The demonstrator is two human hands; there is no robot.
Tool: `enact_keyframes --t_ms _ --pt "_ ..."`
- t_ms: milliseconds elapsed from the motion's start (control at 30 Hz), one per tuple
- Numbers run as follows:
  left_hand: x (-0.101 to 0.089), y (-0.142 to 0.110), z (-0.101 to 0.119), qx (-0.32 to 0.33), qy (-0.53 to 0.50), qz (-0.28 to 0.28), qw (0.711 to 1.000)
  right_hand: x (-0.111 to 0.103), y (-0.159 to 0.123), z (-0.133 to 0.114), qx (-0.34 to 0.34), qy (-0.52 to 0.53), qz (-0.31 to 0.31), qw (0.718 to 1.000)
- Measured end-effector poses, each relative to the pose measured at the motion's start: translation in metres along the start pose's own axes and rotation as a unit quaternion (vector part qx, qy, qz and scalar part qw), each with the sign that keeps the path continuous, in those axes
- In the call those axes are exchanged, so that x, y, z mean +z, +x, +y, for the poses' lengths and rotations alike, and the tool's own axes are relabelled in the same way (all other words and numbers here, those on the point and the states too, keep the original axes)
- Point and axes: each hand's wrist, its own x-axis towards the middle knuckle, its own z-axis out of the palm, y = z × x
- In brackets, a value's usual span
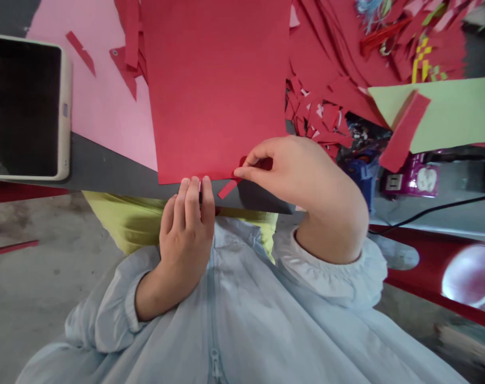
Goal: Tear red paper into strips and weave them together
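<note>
A large red sheet of paper lies before me, its near edge close to the dark table's front edge. My left hand rests at that edge, fingers stretched out and fingertips touching the paper's border; its thumb is hidden. My right hand pinches a narrow red paper strip between thumb and forefinger, at the sheet's near right corner area. One end of the strip sticks out toward my left hand, slanting down over the dark tabletop. The rest of it is partly covered by my fingers.
A phone-like device lies at the left beside pink paper. Red scraps are heaped at the right. Beyond them are a pale green sheet, a folded red strip, a purple package and a black cable.
</note>
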Motion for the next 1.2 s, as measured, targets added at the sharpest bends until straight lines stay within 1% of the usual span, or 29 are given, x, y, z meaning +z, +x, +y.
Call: enact_keyframes --t_ms 100,233,500,700,800,867,1000,1100,1200 --pt "-0.001 0.002 0.0 0.004 0.005 -0.008 1.0 0.0 0.0 0.0 0.013 0.002 0.008 1.0" --pt "-0.002 0.003 0.0 0.003 0.011 -0.016 1.0 0.001 0.001 -0.001 -0.004 -0.021 0.024 0.999" --pt "-0.005 0.005 0.004 -0.007 0.027 -0.042 0.999 0.005 0.005 0.002 -0.003 -0.032 0.021 0.999" --pt "-0.005 0.008 0.009 -0.01 0.068 -0.041 0.997 0.006 0.007 0.002 -0.013 -0.053 0.017 0.998" --pt "-0.001 0.008 0.01 -0.016 0.049 -0.022 0.998 0.005 0.006 0.002 -0.021 -0.053 0.014 0.998" --pt "0.001 0.006 0.011 -0.024 0.017 -0.019 0.999 0.004 0.006 0.002 -0.023 -0.046 0.01 0.999" --pt "-0.002 0.002 0.013 -0.037 -0.037 -0.047 0.997 0.004 0.007 0.003 -0.026 -0.046 0.013 0.998" --pt "-0.008 -0.001 0.014 -0.009 -0.043 -0.061 0.997 0.003 0.008 0.003 -0.032 -0.053 0.017 0.998" --pt "-0.013 -0.003 0.014 0.029 -0.065 -0.051 0.996 0.002 0.007 0.002 -0.035 -0.047 0.016 0.998"
